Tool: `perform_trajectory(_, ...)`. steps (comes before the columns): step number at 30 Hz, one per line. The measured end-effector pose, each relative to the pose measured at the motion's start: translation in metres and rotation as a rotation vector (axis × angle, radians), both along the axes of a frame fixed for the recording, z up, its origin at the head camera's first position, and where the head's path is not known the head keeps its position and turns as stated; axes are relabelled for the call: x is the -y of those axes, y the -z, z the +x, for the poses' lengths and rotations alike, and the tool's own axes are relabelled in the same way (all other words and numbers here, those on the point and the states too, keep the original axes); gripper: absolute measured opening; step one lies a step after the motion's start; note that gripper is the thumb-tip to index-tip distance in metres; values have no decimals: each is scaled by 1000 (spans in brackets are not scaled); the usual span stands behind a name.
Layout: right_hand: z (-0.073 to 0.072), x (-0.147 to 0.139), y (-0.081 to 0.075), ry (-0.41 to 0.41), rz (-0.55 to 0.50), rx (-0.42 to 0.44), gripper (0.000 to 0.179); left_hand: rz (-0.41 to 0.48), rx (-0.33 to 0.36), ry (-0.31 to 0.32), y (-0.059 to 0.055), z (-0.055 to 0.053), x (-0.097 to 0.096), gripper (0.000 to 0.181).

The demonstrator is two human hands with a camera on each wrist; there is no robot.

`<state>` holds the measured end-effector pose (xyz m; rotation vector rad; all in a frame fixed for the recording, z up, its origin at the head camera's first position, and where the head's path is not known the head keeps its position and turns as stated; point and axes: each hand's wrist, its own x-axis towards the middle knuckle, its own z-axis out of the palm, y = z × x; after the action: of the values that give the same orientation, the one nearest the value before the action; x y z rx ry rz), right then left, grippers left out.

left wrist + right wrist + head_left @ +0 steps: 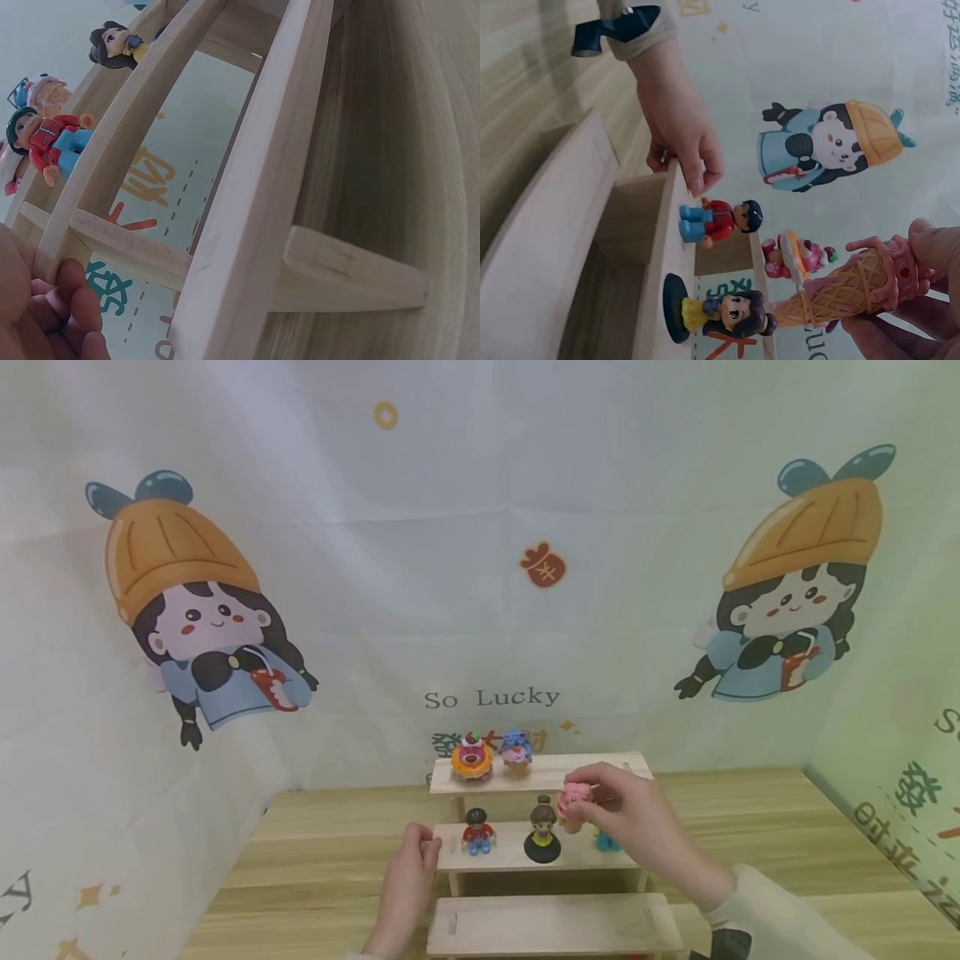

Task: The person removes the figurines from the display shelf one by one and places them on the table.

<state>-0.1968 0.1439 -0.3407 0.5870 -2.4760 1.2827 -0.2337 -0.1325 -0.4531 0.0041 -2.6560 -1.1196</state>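
Observation:
My right hand (637,814) pinches a pink ice-cream cone figure (859,292) between thumb and fingers, its waffle cone showing in the right wrist view. This is held over the right part of the middle shelf (510,858), near a brown-haired doll in a yellow dress (542,828). At that shelf's left end, my left hand (408,864) grips the board, with fingers curled round its edge in the left wrist view. A figure in a red jacket (477,832) sits close to that hand. Partly behind the right hand shows a teal figure (606,839).
The wooden stand has three steps. On its top shelf (566,768) stand a purple-pink bear in an orange ring (471,760) and a blue-eared figure (516,750). The lowest shelf (551,925) is at the front. A printed cloth (480,610) hangs behind the wooden table (300,868).

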Motion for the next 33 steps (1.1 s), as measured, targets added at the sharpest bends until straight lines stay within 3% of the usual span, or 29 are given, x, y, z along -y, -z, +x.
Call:
perform_trajectory(4,10,0,5,-30,12,-47,24,-4,-7,-6,1,-1,0,15)
perform_trajectory(12,29,-4,22,-76,-11,-34,23,-6,-28,-2,3,-1,-1,15)
perform_trajectory(18,41,-5,36,-108,-35,76,24,6,-3,-4,0,1,-2,15)
perform_trajectory(24,47,-4,54,-125,22,87,24,4,0,2,-1,3,-2,16)
perform_trajectory(28,51,-6,68,-137,48,213,25,2,0,3,-1,3,-2,16)
perform_trajectory(31,51,-7,79,-184,25,281,23,4,0,3,-1,2,-2,15)
perform_trajectory(33,51,-8,86,-246,11,271,22,8,1,5,-1,2,-1,15)
